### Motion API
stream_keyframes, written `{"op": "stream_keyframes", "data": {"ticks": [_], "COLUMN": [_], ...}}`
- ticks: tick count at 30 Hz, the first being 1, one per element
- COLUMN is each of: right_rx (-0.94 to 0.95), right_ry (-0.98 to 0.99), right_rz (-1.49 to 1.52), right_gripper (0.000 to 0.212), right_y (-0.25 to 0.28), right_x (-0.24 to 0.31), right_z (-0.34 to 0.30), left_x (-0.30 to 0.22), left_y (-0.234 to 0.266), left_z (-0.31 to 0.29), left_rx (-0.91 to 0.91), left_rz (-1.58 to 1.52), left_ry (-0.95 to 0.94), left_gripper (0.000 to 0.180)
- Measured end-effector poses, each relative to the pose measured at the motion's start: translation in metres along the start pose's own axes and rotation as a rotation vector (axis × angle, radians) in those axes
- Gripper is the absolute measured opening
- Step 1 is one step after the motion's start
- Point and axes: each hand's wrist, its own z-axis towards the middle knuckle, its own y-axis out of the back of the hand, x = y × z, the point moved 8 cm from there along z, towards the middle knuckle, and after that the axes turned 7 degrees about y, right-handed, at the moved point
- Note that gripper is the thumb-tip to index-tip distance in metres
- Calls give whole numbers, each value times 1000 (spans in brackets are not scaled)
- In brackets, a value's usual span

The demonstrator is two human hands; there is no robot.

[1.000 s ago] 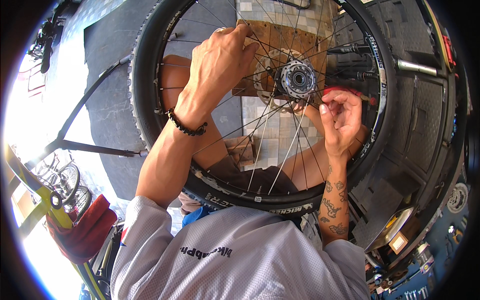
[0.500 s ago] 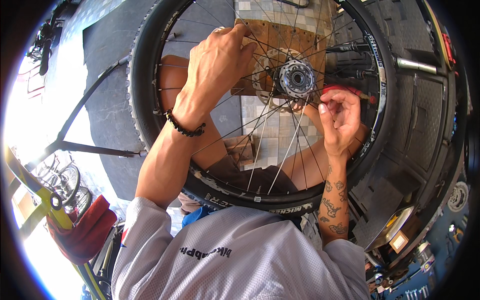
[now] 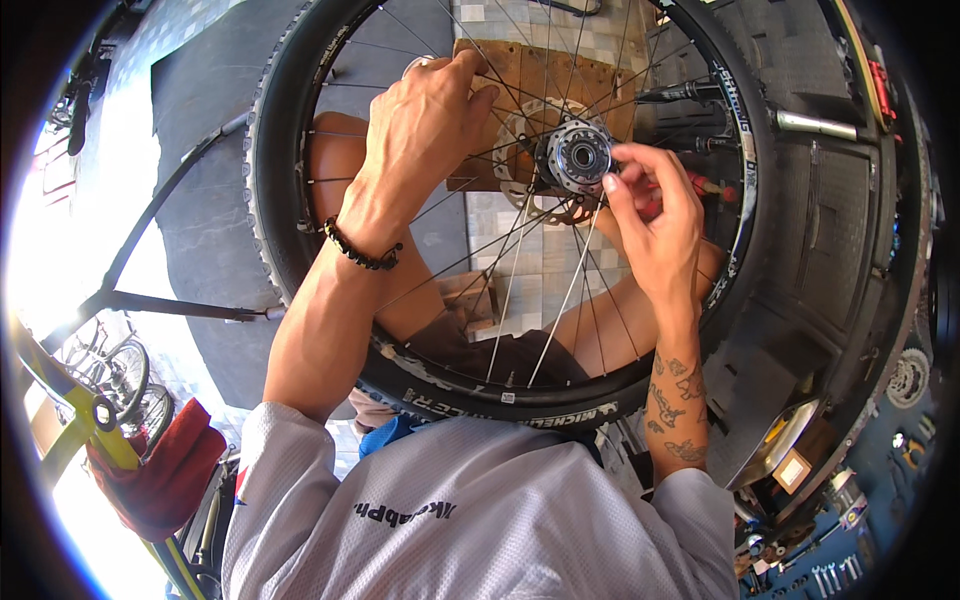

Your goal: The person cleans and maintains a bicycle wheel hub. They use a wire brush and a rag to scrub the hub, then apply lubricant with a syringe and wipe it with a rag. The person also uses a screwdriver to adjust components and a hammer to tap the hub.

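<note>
A bicycle wheel with a black tyre lies across my lap, its spoked face toward me. At its centre is a silver hub, with a brake disc behind the spokes. My left hand is closed over the spokes at the upper left; its fingertips are hidden, so what it grips cannot be made out. Beside the hub's right edge is my right hand, thumb and forefinger apart, their tips at or very near the rim of the hub. Nothing shows between them.
Behind the wheel is a brown wooden board. A red cloth hangs on a yellow-green bike frame at the lower left. Dark cabinets stand along the right, with tools on a blue surface at the lower right.
My right hand has moved left and slightly up to the hub's edge, its thumb and forefinger now reaching toward it. My left hand keeps its hold; the whole view has shifted slightly.
</note>
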Motion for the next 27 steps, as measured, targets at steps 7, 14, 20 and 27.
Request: {"op": "stream_keyframes", "data": {"ticks": [7, 14, 20, 27], "right_rx": [209, 166, 102, -411], "right_ry": [10, 155, 228, 109], "right_rz": [-345, -474, -343, -295], "right_gripper": [18, 17, 27, 18], "right_y": [-19, -25, -26, 146], "right_x": [30, 33, 41, 50], "right_z": [27, 22, 20, -38], "left_x": [-2, 0, -3, -31], "left_y": [1, 1, -1, 24], "left_z": [-1, 0, 1, -5], "left_rx": [58, 60, 154, -124], "left_rz": [-56, -51, -84, -203], "left_ry": [43, 65, 27, -56], "left_gripper": [29, 30, 36, 16]}}
